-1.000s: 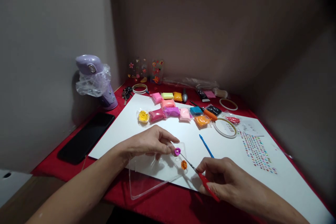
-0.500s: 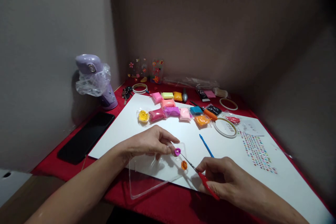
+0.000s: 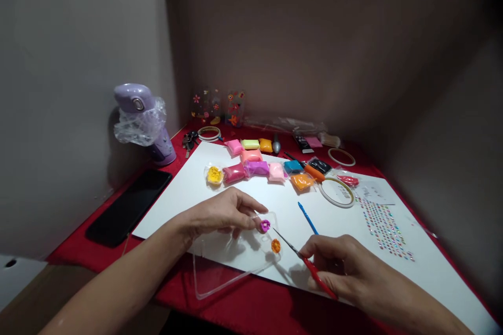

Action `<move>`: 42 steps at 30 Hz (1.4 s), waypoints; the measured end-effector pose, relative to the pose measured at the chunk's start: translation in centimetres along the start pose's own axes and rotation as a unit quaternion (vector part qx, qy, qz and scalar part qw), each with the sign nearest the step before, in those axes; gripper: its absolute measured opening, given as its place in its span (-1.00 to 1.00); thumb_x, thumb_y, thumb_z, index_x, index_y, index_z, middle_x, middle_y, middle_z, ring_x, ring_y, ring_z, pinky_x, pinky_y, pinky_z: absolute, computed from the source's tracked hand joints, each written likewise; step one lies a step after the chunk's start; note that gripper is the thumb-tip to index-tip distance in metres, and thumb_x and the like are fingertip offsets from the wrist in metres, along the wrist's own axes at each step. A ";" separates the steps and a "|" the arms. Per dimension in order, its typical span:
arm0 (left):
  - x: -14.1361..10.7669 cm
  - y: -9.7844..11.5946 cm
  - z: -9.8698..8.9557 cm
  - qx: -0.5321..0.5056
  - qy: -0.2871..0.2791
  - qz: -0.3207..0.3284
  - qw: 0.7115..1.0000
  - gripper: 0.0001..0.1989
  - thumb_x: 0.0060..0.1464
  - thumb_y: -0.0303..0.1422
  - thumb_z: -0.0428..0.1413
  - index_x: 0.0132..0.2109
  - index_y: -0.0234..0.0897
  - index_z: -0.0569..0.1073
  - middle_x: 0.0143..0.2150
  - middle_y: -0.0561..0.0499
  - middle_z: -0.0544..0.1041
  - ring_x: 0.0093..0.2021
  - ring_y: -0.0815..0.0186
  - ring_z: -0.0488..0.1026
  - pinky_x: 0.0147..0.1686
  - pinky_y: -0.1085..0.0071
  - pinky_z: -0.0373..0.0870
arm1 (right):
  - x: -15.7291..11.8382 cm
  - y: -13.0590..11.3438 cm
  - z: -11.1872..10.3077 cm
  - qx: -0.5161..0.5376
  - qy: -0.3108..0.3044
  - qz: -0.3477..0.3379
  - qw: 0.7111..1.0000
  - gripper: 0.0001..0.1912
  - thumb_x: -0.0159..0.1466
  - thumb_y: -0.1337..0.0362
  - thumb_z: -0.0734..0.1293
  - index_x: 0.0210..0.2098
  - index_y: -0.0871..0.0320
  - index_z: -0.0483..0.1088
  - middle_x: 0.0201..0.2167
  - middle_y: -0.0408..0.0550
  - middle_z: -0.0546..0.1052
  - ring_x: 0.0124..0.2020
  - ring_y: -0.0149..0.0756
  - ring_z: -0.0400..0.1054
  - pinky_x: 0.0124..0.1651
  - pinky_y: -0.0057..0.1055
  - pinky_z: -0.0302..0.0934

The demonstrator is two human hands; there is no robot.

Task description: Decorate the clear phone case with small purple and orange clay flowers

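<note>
My left hand (image 3: 231,214) holds a clear phone case (image 3: 220,289) by its far part, with the fingers closed over its edge. Beside the fingertips, a magenta clay flower (image 3: 264,225) with a pale centre sits on the case. An orange clay flower (image 3: 275,246) lies lower down on it, near the right edge. In my right hand (image 3: 334,267) is a pair of scissors (image 3: 312,268) with red handles. Their blades look closed, and the tip points at the magenta flower with a small gap between.
Several clay packets (image 3: 257,167) lie on the white board (image 3: 184,193) behind my hands. A blue tool (image 3: 307,218), a hoop (image 3: 337,192) and a rhinestone sheet (image 3: 385,230) are to the right. Leftward are a black phone (image 3: 129,207) and a purple bottle (image 3: 161,146).
The scissors have drawn back to the right and slightly down, so their tip has come away from the magenta flower. My left hand and the case stay nearly in place.
</note>
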State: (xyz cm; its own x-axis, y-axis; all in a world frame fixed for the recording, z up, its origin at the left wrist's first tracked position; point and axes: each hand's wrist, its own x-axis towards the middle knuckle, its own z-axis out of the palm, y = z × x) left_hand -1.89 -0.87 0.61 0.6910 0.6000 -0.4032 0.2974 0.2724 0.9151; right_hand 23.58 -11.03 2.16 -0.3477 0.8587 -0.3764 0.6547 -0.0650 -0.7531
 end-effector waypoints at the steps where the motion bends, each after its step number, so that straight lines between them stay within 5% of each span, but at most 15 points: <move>1: 0.0 0.0 0.0 -0.005 -0.004 0.000 1.000 -0.51 -0.12 -0.37 0.23 0.03 -0.34 0.47 -0.22 -0.16 0.60 -0.66 0.55 0.26 -0.73 0.61 -0.04 | -0.1 -0.1 -0.2 0.007 0.009 -0.004 1.000 -0.81 0.18 0.22 0.31 -0.26 0.14 0.48 -0.56 -0.17 0.39 -0.52 -0.43 0.18 -0.48 -0.54 0.04; 7: 0.3 -0.5 -0.3 -0.036 -0.020 -0.008 0.999 -0.59 -0.15 -0.35 0.26 -0.08 -0.32 0.48 -0.25 -0.11 0.59 -0.67 0.54 0.26 -0.73 0.61 -0.01 | 0.1 0.4 -0.6 0.036 0.061 -0.026 0.997 -0.79 0.15 0.23 0.33 -0.22 0.09 0.50 -0.56 -0.15 0.44 -0.50 -0.35 0.24 -0.43 -0.46 0.11; 14: 0.7 -0.5 -0.2 -0.089 -0.072 -0.011 0.993 -0.65 -0.20 -0.43 0.25 -0.15 -0.34 0.54 -0.33 -0.08 0.61 -0.60 0.48 0.35 -0.63 0.57 0.16 | -0.1 -0.2 -2.2 -0.042 0.048 -0.061 0.996 -0.89 0.13 0.32 0.33 -0.36 0.07 0.50 -0.55 -0.17 0.46 -0.49 -0.37 0.24 -0.43 -0.48 0.07; 19: 0.7 -0.5 -0.5 -0.081 -0.068 -0.012 0.994 -0.63 -0.19 -0.41 0.24 -0.13 -0.35 0.53 -0.31 -0.08 0.61 -0.64 0.51 0.29 -0.66 0.56 0.10 | 0.1 -0.8 -3.2 -0.118 -0.011 -0.059 0.991 -0.83 0.18 0.40 0.26 -0.34 0.05 0.47 -0.56 -0.21 0.46 -0.50 -0.39 0.27 -0.46 -0.49 0.03; 23: 0.5 -0.3 -0.3 -0.080 -0.044 -0.002 0.996 -0.59 -0.18 -0.36 0.26 -0.10 -0.37 0.50 -0.30 -0.12 0.60 -0.69 0.56 0.19 -0.71 0.56 -0.04 | -0.1 -1.0 -3.1 -0.093 0.017 -0.047 0.994 -0.88 0.20 0.34 0.28 -0.30 0.07 0.45 -0.55 -0.19 0.44 -0.49 -0.38 0.25 -0.45 -0.48 0.05; 27: 0.3 0.1 0.3 -0.118 -0.009 0.028 0.993 -0.61 -0.17 -0.41 0.26 -0.12 -0.39 0.46 -0.32 -0.09 0.59 -0.69 0.59 0.13 -0.70 0.56 -0.02 | -0.3 -1.0 -1.9 0.014 0.085 -0.017 0.996 -0.83 0.22 0.24 0.30 -0.20 0.08 0.43 -0.55 -0.19 0.39 -0.47 -0.36 0.23 -0.41 -0.45 0.10; 33: 0.6 -0.2 0.6 -0.172 0.045 0.058 0.982 -0.62 -0.21 -0.48 0.25 -0.15 -0.40 0.45 -0.23 -0.13 0.57 -0.61 0.52 0.34 -0.66 0.57 0.14 | -0.3 -0.1 1.3 0.143 0.175 -0.004 0.974 -0.70 0.16 0.06 0.35 -0.21 0.12 0.42 -0.59 -0.22 0.30 -0.49 -0.38 0.17 -0.39 -0.44 0.09; 42: 1.1 -1.2 0.6 -0.188 0.044 0.111 0.975 -0.68 -0.22 -0.50 0.26 -0.27 -0.35 0.33 -0.27 -0.22 0.60 -0.44 0.29 0.53 -0.51 0.50 0.32 | 0.6 -2.3 5.3 0.328 0.079 0.029 0.941 -0.65 0.06 0.04 0.42 -0.37 0.18 0.33 -0.66 -0.22 0.34 -0.60 -0.50 0.08 -0.51 -0.53 -0.05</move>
State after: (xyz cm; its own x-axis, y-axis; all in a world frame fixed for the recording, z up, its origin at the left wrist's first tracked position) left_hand -1.02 -0.98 -0.91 0.6464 0.7333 -0.2109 -0.1261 0.3753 0.9183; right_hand 18.35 -13.03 0.83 -0.1851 0.9057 -0.3815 0.0957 -0.3697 -0.9242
